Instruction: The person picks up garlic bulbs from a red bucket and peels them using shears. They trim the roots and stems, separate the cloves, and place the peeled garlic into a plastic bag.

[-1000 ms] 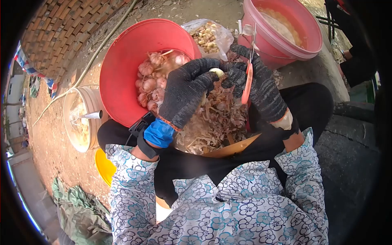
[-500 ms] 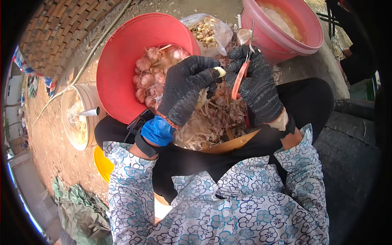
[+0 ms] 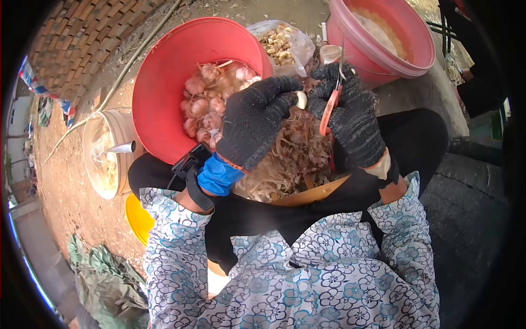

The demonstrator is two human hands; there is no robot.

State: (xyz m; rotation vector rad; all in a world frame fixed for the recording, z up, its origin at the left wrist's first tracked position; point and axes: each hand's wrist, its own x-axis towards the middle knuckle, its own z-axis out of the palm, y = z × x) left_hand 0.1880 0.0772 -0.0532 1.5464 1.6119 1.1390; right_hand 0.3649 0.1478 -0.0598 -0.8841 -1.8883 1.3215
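Observation:
My left hand (image 3: 255, 118), in a dark knitted glove, pinches a pale garlic clove (image 3: 301, 99) between thumb and fingers. Close beside the clove, my right hand (image 3: 353, 118), gloved too, is closed on a pair of scissors (image 3: 330, 108). The orange handle hangs along its palm side, and the blades point up past the knuckles. Below both hands lies a heap of dry garlic skins (image 3: 304, 159) in a container with a yellowish edge. Garlic bulbs (image 3: 196, 104) fill part of a red bucket (image 3: 159, 71) tilted towards me at the left.
A clear plastic bag of loose cloves (image 3: 276, 46) stands beyond the hands. At the upper right is a pink bucket (image 3: 350, 49). To the left are a white bucket (image 3: 126, 129) with a metal tube and a yellow item (image 3: 139, 219). Another person's dark clothing (image 3: 482, 82) shows far right.
The clove in my left fingers has turned from slanting to nearly upright. Both hands have shifted slightly right in view, and the scissors' blades stand a little more upright.

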